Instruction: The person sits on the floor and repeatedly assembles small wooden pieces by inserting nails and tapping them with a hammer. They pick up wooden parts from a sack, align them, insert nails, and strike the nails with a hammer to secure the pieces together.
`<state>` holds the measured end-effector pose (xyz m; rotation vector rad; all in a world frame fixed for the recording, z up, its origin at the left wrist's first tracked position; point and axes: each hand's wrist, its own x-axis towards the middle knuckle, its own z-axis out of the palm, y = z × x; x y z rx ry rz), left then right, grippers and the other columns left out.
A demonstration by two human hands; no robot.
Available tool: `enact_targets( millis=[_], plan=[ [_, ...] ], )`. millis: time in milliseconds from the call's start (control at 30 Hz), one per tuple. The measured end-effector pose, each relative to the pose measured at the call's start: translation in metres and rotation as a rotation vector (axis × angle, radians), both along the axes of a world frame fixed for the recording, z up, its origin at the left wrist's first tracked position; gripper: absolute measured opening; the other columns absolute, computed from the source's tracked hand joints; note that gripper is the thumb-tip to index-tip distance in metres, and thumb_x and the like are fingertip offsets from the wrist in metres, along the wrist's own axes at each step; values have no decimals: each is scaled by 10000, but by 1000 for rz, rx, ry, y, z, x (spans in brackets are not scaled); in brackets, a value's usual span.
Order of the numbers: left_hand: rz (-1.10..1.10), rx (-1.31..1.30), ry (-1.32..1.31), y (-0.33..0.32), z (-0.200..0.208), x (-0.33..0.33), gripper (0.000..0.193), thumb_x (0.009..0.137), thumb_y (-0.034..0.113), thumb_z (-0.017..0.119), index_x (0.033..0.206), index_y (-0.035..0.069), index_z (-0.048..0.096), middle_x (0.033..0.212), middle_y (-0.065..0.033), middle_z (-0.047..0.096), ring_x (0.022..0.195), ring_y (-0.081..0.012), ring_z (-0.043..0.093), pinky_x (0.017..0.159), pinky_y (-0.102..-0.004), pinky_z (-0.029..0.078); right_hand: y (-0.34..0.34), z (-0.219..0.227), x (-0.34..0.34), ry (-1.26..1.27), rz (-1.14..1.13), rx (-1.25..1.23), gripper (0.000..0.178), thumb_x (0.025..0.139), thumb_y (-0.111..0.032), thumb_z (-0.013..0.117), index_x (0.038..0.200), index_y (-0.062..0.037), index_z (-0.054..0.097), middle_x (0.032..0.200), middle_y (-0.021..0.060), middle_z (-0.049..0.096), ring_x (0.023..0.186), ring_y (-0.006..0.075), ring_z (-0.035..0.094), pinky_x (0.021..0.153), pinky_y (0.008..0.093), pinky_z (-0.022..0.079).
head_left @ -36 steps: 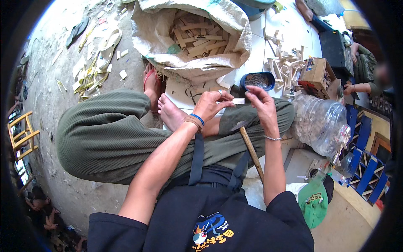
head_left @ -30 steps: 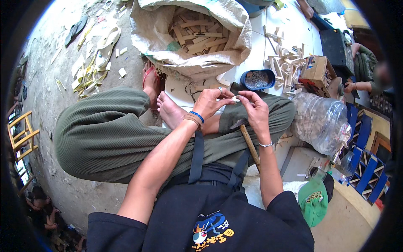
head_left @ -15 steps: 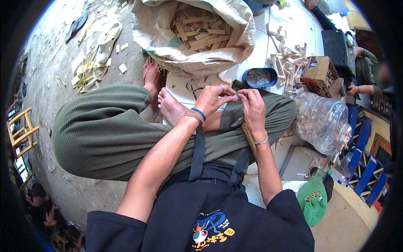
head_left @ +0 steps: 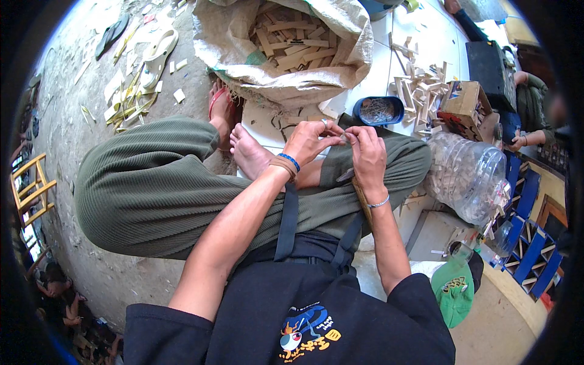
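Observation:
Above my lap, my left hand (head_left: 309, 143) and my right hand (head_left: 368, 157) meet fingertip to fingertip. Both are closed in a pinch around something small and pale, too tiny to name. Beneath my right wrist sits a tool with a brown wooden handle (head_left: 364, 205) and a greyish metal end (head_left: 345, 176); whether the right palm also holds it I cannot tell. Just beyond the hands is a dark blue oval tub (head_left: 398, 111) of thin metal pins or nails. My folded legs in green ribbed trousers (head_left: 152, 182) lie under the forearms.
A white woven sack (head_left: 213, 42) full of wooden strips stands ahead. Loose wood pieces (head_left: 420, 91), a cardboard box (head_left: 450, 109) and a big clear plastic jar (head_left: 480, 164) are on the right, near another person's hand (head_left: 518, 141). Sandals (head_left: 159, 58) and scraps lie far left.
Both hands stay pinched together at nearly the same spot, with only a slight shift of the fingers. The whole view has moved very slightly.

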<state>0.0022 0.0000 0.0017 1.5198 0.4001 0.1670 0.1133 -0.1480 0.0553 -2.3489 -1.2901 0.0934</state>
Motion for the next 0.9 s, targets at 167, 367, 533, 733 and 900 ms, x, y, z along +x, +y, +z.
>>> enact_targets(
  millis=[167, 367, 533, 733, 900],
  plan=[
    [12, 13, 19, 0, 1, -1, 208, 936, 130, 784, 1098, 1, 770, 1006, -97, 814, 968, -173, 782, 866, -310, 611, 2, -3, 0, -164, 108, -2, 118, 978, -132, 673, 1083, -78, 664, 1037, 66, 672, 909, 264, 659, 788, 383, 498],
    [24, 41, 16, -1, 3, -1, 215, 933, 123, 788, 1106, -2, 766, 1006, -98, 814, 973, -170, 780, 867, -308, 613, 0, -7, 6, -195, 221, 13, 188, 932, -28, 663, 1116, -48, 631, 1055, 111, 653, 927, 297, 650, 812, 404, 524],
    [20, 25, -10, -3, -1, -2, 212, 943, 110, 778, 1121, -2, 759, 1013, -104, 811, 977, -164, 776, 868, -299, 612, -3, -10, 8, -220, 281, -16, 261, 889, -53, 650, 1146, -31, 614, 1049, 120, 627, 986, 286, 655, 870, 376, 547],
    [19, 39, -6, -1, -2, 0, 213, 949, 126, 777, 1118, -3, 759, 1019, -100, 811, 972, -155, 775, 863, -300, 613, -3, -7, 8, -176, 255, -27, 300, 887, -46, 657, 1184, -37, 615, 1091, 114, 644, 1001, 285, 655, 884, 389, 535],
    [29, 13, 0, -1, -3, 0, 217, 944, 126, 781, 1124, 6, 758, 1016, -101, 812, 969, -156, 777, 853, -303, 615, -2, -5, 3, -156, 215, 57, 264, 928, -36, 687, 1190, -52, 667, 1095, 113, 667, 984, 306, 657, 864, 404, 530]
  ],
)
